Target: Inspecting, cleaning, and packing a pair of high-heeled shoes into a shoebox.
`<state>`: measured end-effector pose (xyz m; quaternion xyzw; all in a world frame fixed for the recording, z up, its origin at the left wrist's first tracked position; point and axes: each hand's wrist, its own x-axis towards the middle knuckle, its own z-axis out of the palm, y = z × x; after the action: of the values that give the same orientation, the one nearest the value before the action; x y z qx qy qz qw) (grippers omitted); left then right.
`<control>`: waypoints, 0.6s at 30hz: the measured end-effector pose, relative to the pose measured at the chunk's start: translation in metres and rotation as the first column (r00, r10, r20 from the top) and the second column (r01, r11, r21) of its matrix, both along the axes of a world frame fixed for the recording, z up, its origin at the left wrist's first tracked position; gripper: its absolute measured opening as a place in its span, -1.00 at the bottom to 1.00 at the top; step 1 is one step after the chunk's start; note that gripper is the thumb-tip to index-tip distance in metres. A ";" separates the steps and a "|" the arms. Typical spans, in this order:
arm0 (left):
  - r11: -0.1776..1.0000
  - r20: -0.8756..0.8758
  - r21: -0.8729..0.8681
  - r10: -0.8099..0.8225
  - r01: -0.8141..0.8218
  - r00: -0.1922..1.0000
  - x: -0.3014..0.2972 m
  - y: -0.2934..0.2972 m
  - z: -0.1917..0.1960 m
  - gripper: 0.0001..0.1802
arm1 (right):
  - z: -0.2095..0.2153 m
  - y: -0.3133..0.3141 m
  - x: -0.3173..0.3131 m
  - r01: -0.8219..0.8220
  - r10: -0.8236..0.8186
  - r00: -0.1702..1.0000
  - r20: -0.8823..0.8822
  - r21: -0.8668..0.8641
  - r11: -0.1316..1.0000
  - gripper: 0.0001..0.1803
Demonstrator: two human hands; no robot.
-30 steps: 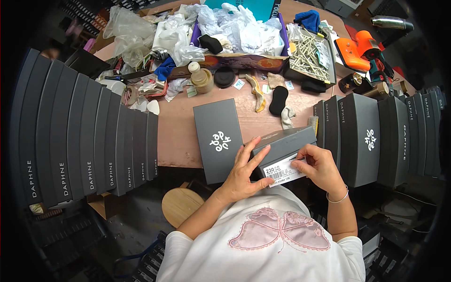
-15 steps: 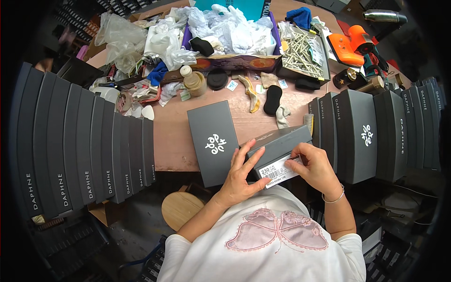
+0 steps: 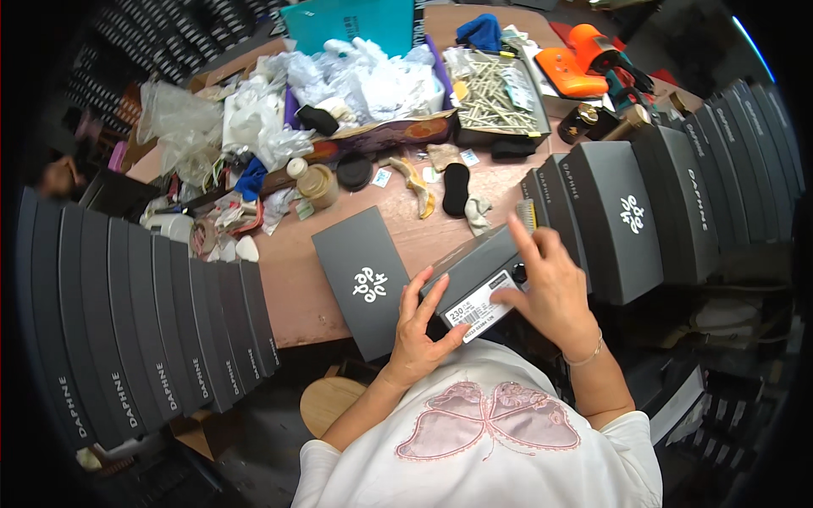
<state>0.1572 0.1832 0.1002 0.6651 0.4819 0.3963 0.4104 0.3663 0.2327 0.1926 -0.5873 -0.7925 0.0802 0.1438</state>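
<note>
A dark grey shoebox [image 3: 487, 258] lies tilted on the table edge just in front of me. On its near end is a white label [image 3: 478, 306] with a barcode. My left hand [image 3: 422, 334] grips the box's left corner, fingers on top and thumb at the label's lower left. My right hand [image 3: 549, 292] is open at the box's right end. Its thumb touches the label's right part, and its index finger stretches up past the box's top edge. Left of this box lies a second grey shoebox [image 3: 360, 279] with a white logo, touched by neither hand.
Rows of grey shoeboxes stand at the left [image 3: 135, 330] and right [image 3: 618, 220]. Behind lie a carton of crumpled white plastic [image 3: 373, 85], a tray of thin pale sticks [image 3: 500, 93], a capped bottle [image 3: 313, 182], a black oval pad [image 3: 456, 188] and an orange tape dispenser [image 3: 572, 72].
My right hand has opened from a pinch at the label's corner, its index finger now stretched out. The label lies flatter against the box end. The whole view has shifted and turned.
</note>
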 end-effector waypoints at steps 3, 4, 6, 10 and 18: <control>0.996 0.147 -0.076 0.049 -0.038 0.988 0.007 -0.003 -0.003 -0.02 | -0.009 0.004 0.028 0.092 -0.120 0.972 -0.201 -0.143 0.986 0.06; 0.985 0.332 -0.168 0.095 -0.040 0.938 0.011 -0.005 -0.021 0.07 | -0.021 0.003 0.038 0.055 -0.218 0.885 -0.412 -0.372 0.927 0.04; 0.853 0.597 -0.519 0.318 0.053 0.737 0.013 -0.016 -0.044 0.01 | -0.061 -0.002 0.054 -0.075 -0.362 0.696 -0.620 -0.564 0.822 0.00; 0.626 0.825 -0.555 0.497 0.548 0.267 0.007 -0.005 -0.036 -0.11 | -0.063 -0.024 0.050 -0.161 -0.307 0.631 -0.712 -0.507 0.847 -0.08; 0.978 0.225 -0.113 0.197 -0.176 0.954 0.040 -0.010 0.007 -0.58 | -0.070 -0.065 0.075 -0.174 -0.210 0.586 -0.783 -0.374 0.911 -0.12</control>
<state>0.1972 0.1729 0.1070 0.5455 0.5082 0.4866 0.4553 0.4413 0.1673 0.1225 -0.5101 -0.5972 0.5021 0.3621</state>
